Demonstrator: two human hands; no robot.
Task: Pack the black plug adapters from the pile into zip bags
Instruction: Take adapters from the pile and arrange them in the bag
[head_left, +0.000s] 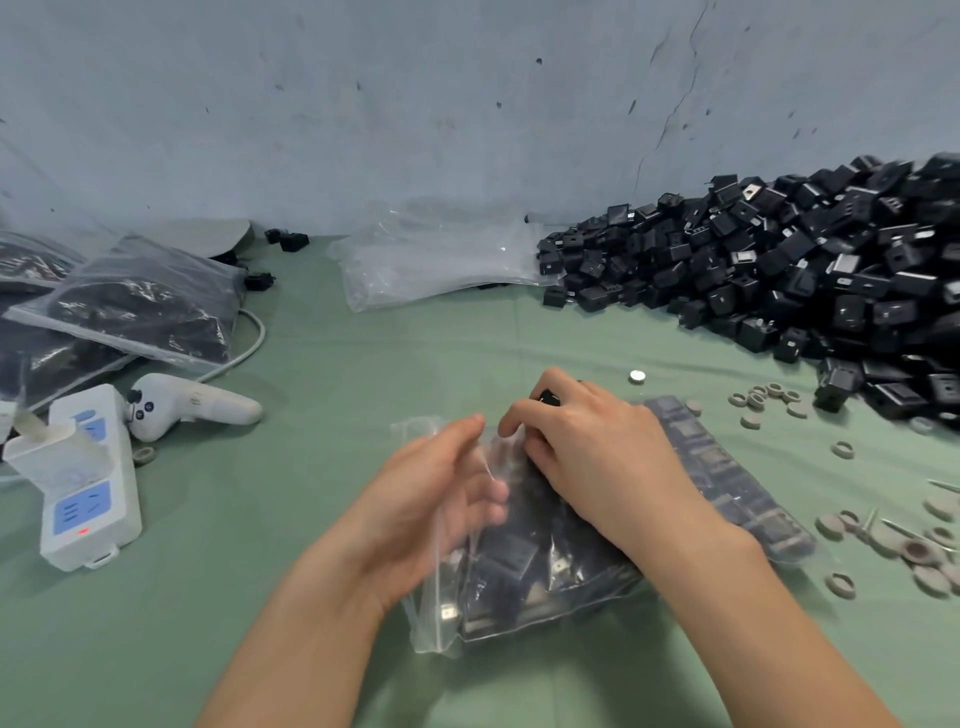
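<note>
A clear zip bag filled with black plug adapters lies on the green table in front of me. My left hand holds the bag's open left edge, fingers blurred behind the plastic. My right hand rests on top of the bag, fingers curled around a black adapter at the bag's mouth. The big pile of loose black adapters fills the back right against the wall.
Filled zip bags lie at the back left. A stack of empty clear bags sits at the back middle. A white power strip and a white controller lie at the left. Several grey rings and discs are scattered at the right.
</note>
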